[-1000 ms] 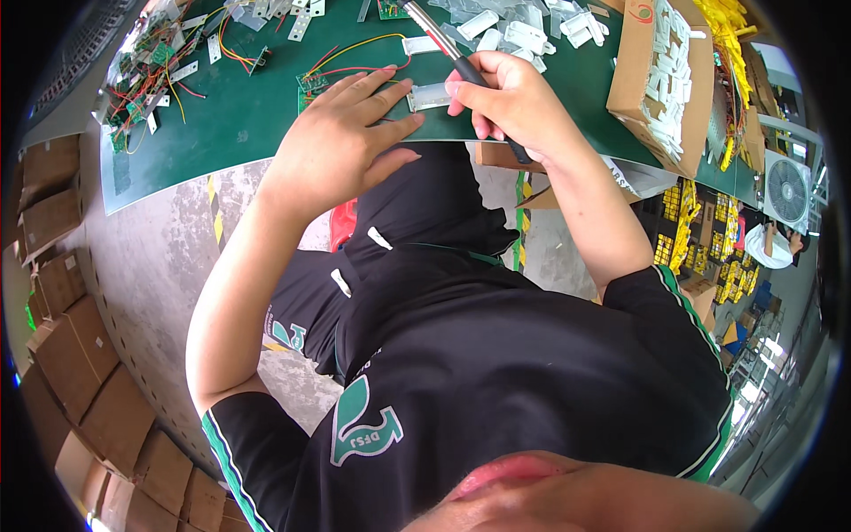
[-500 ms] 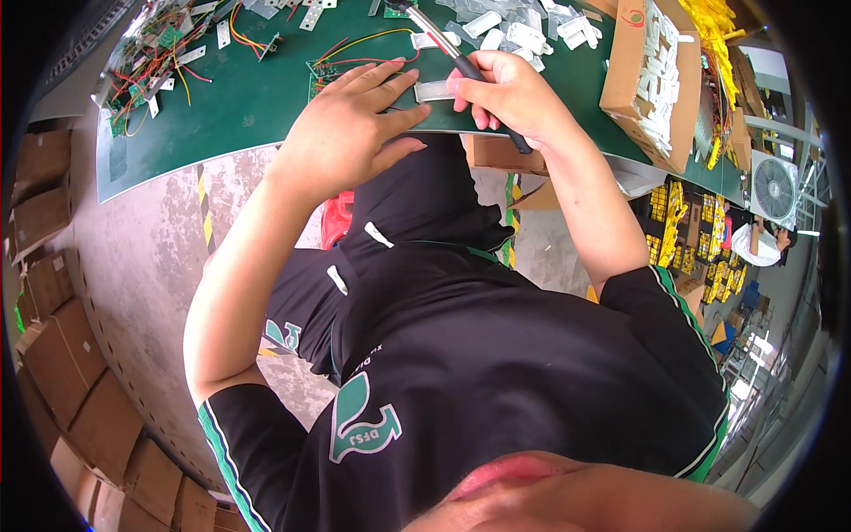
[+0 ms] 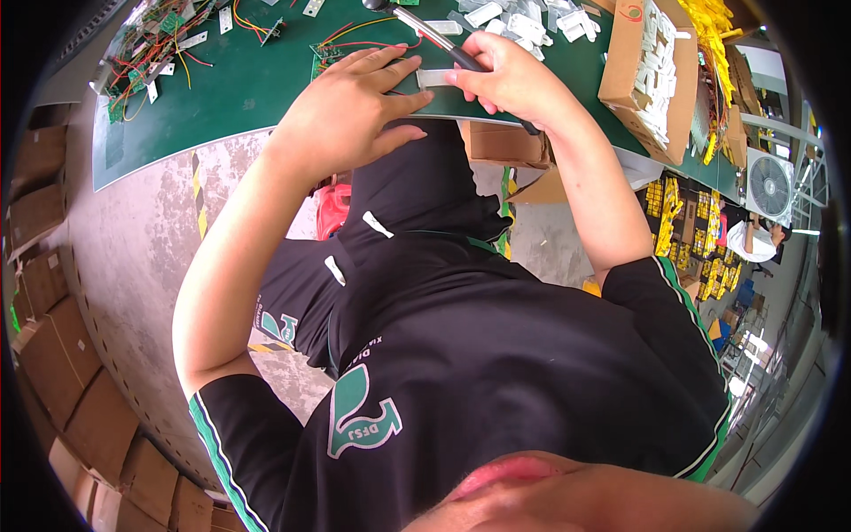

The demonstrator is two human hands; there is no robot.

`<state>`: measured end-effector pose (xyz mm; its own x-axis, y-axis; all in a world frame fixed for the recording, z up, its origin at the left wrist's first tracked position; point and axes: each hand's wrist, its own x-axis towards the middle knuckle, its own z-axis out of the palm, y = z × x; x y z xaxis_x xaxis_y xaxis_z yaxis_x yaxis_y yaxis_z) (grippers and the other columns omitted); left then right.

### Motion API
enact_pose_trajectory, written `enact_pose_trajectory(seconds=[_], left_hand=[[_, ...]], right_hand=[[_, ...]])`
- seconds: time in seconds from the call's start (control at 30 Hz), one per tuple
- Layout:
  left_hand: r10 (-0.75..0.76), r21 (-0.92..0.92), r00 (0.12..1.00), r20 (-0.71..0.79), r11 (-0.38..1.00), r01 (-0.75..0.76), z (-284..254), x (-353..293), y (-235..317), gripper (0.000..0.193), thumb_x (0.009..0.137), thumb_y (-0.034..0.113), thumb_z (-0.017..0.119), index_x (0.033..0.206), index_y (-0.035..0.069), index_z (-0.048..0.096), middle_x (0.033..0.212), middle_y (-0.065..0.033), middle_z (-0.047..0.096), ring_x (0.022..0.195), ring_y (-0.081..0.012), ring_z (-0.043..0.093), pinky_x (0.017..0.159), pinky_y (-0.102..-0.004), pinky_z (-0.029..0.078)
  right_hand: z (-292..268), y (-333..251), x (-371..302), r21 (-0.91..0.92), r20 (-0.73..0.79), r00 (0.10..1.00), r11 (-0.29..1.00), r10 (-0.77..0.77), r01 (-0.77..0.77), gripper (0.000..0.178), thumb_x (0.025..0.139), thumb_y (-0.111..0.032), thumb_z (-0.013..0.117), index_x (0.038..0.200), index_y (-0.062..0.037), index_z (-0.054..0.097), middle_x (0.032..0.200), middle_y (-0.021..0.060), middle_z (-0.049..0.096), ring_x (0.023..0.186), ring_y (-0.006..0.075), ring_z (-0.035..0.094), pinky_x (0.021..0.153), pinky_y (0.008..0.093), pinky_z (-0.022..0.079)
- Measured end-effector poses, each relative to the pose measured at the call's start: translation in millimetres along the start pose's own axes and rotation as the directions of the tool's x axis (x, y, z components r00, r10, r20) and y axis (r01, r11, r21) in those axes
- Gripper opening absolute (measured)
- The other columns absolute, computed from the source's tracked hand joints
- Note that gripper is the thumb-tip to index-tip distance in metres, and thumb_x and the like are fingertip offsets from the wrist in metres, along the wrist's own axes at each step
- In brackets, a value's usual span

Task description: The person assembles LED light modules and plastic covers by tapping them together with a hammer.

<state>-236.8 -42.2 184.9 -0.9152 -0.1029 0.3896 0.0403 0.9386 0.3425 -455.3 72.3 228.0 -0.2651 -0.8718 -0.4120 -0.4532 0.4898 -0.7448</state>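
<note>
My right hand [image 3: 510, 80] is closed round the black grip of a hammer [image 3: 434, 35], whose metal shaft slants up to the far left. Its dark rounded head is partly cut off by the top edge. Under my right fingertips lies a small white translucent plastic case [image 3: 433, 78] at the table's near edge. My left hand [image 3: 355, 111] is palm down with fingers stretched out, its fingertips beside that case. Partly covered by the left fingers is a green circuit board [image 3: 326, 55] with red and yellow wires. Another white case [image 3: 443, 27] lies behind the hammer shaft.
The green table [image 3: 239, 89] holds a tangle of wired circuit boards [image 3: 164, 53] at far left. Loose white plastic cases [image 3: 527, 31] are heaped at the back. An open cardboard box [image 3: 625, 80] of white parts stands right, with yellow wires [image 3: 709, 40] beyond. A fan [image 3: 771, 186] is farther right.
The hammer's head has shifted left and its shaft lies at a flatter slant. Both hands, the case and the table sit slightly higher in view.
</note>
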Motion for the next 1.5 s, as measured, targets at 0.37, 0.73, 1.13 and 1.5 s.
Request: enact_pose_trajectory(seconds=[0.37,0.73,1.13,1.5], left_hand=[[0.002,0.028,0.999,0.046,1.000,-0.003,-2,3,-2,0.044,0.085,0.034,0.079,0.125,0.016,0.074,0.144,-0.0151,0.061,0.142,-0.0329,0.049,0.116,-0.0475,0.042],[-0.024,0.029,0.999,0.033,0.999,0.023,-1,-1,-1,0.046,0.086,0.038,0.078,0.127,0.018,0.074,0.144,-0.0151,0.060,0.143,-0.0325,0.047,0.118,-0.0466,0.040],[-0.047,0.007,0.999,0.027,0.999,0.047,1,-2,3,0.043,0.086,0.034,0.079,0.125,0.016,0.075,0.144,-0.0157,0.060,0.143,-0.0325,0.048,0.117,-0.0459,0.041],[-0.084,0.026,0.996,0.021,0.996,0.083,0,6,6,0.036,0.087,0.032,0.078,0.118,0.013,0.078,0.139,-0.0166,0.064,0.139,-0.0326,0.053,0.114,-0.0448,0.044]], right_hand=[[-1,23,-14,0.069,-0.122,0.981,0.985,-0.148,0.157,0.048,0.094,-0.026,0.076,0.129,0.0022,0.060,0.085,0.0037,0.068,0.064,0.0088,0.058,0.059,0.0269,0.048],[4,49,-90,-0.533,-0.319,0.851,0.821,-0.417,0.202,0.035,0.089,-0.008,0.078,0.123,-0.0050,0.072,0.093,0.0096,0.070,0.079,0.0182,0.065,0.074,0.0279,0.053],[-5,66,-95,-0.465,-0.415,0.789,0.851,-0.453,0.244,0.035,0.090,-0.012,0.078,0.124,-0.0084,0.072,0.093,0.0100,0.070,0.076,0.0234,0.066,0.069,0.0313,0.053],[-16,85,-91,-0.468,-0.504,0.672,0.825,-0.543,0.316,0.036,0.087,-0.009,0.080,0.123,-0.0104,0.074,0.093,0.0079,0.072,0.077,0.0182,0.067,0.071,0.0282,0.054]])
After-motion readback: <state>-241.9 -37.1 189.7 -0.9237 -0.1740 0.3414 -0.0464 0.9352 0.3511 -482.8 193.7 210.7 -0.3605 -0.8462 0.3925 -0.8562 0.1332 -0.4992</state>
